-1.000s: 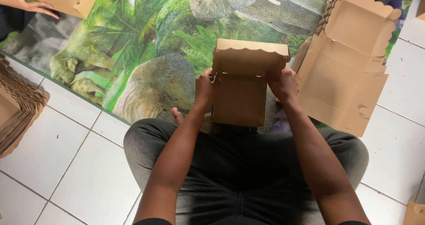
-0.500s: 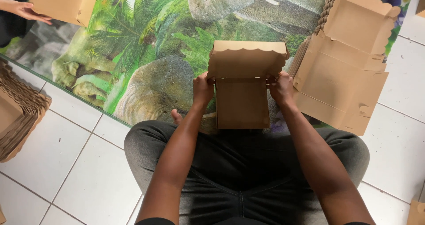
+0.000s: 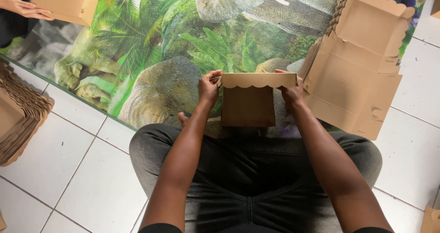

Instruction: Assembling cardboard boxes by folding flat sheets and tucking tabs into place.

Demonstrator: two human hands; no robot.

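The left hand point(image 3: 208, 87) and right hand point(image 3: 292, 92) pinch the box point(image 3: 248, 105) at its far scalloped flap corners. The cardboard looks light, stiff and creasable; grip the edges, not the panels.

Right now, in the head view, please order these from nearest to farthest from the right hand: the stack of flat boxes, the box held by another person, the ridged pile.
1. Stack of flat boxes, just right of the right hand.
2. Another person's box, top left.
3. Ridged pile, far left edge.
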